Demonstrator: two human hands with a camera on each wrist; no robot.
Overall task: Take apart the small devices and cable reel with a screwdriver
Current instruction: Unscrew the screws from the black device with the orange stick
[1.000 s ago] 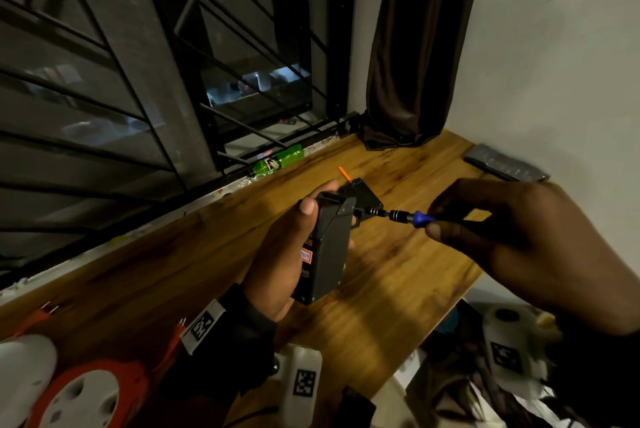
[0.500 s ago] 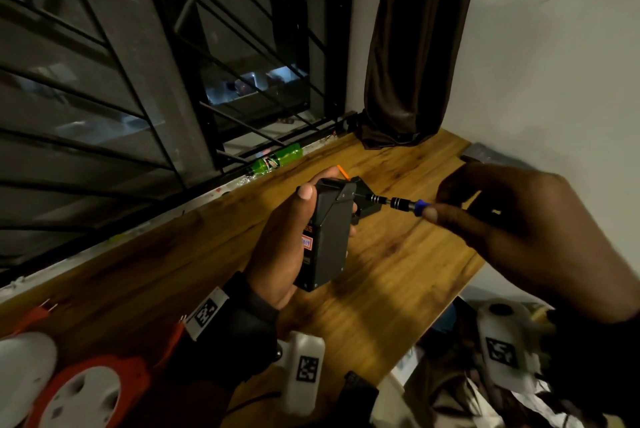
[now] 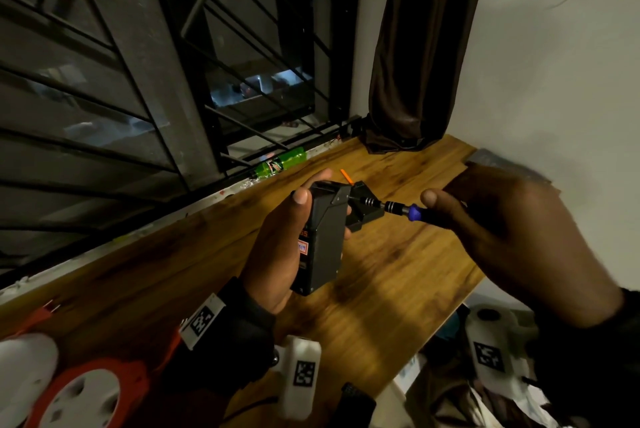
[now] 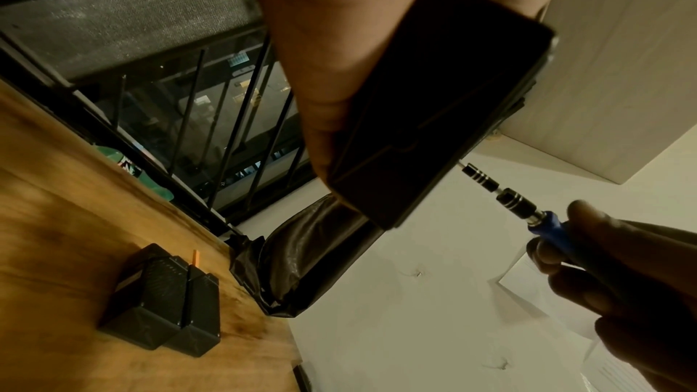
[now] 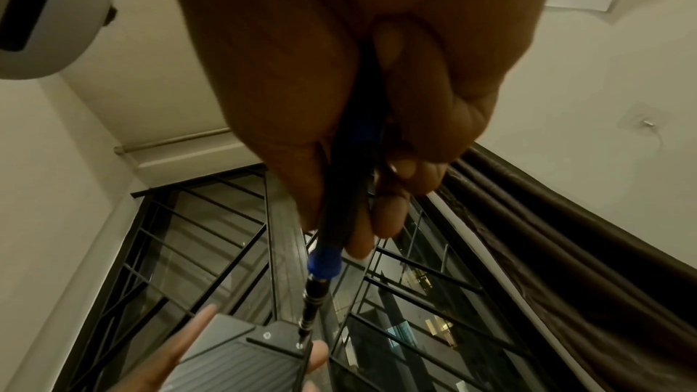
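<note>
black plastic device (image 3: 323, 240) sits upright in the left hand (image 3: 277, 254), fingers wrapped round it above the wooden table (image 3: 398, 289). right hand (image 3: 512, 240) pinches the blue-handled screwdriver (image 3: 398, 208), its tip at the device's top end.

Screwdriver handle: the right hand (image 3: 512, 240) curls over the screwdriver (image 3: 403, 210), hiding all but its blue collar.
Cable reel: the cable reel (image 3: 83, 396), below the left hand (image 3: 280, 247), is cropped and blurred.
</note>
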